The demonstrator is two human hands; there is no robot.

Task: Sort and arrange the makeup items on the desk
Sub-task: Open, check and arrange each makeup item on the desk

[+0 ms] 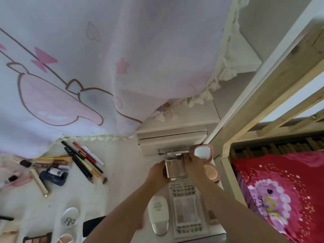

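A small open palette (175, 168) is held between both hands, up near the far edge of the worktop (122, 172). It is square with a shiny silver frame, and soft stripes of pale pink and tan powder are seen inside. Its lid (177, 153) is tipped up at the back. The left hand (157, 172) is curled around the left side of the palette, and the right hand (196, 165) is curled around the right side, so the palette sits between the fingers (190, 157) of both hands.

Just beside the right hand, an open pink compact (204, 152) with a round mirror is seen, and a peach powder puff (210, 171) lies under it. Below the palette, a clear box of fake nails (185, 207) is laid flat. A white tube (158, 214) with a silver cap lies to its left. Far to the left, a pile of pencils and brushes (84, 160) is spread out. A round white compact (70, 218) lies near the bottom. A pink and white curtain (87, 58) hangs over the back.
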